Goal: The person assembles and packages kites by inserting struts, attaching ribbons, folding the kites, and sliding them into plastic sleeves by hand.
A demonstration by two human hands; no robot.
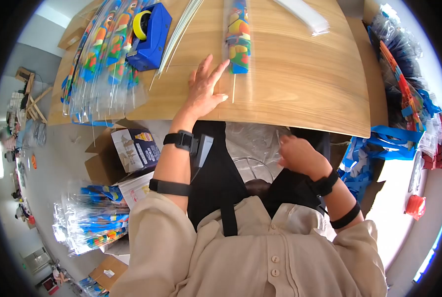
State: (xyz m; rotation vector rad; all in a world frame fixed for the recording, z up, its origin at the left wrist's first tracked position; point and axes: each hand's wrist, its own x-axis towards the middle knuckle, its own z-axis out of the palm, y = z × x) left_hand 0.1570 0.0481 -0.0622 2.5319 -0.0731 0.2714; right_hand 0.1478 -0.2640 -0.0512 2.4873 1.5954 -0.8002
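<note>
A rolled, brightly printed fabric or plastic piece on a thin pale stick lies on the table in what looks like a clear sleeve. My left hand is beside its near end, fingers spread and a fingertip close to its left edge; it holds nothing that I can see. Over my lap, below the table edge, my right hand is curled with its fingers bent inward. Whatever it may hold is hidden, though clear plastic shows near it.
Several similar wrapped rolls are piled at the table's left. Near them stand a blue tape dispenser and thin white sticks. Clear sleeves lie at the far right. An open carton and more wrapped pieces are below left.
</note>
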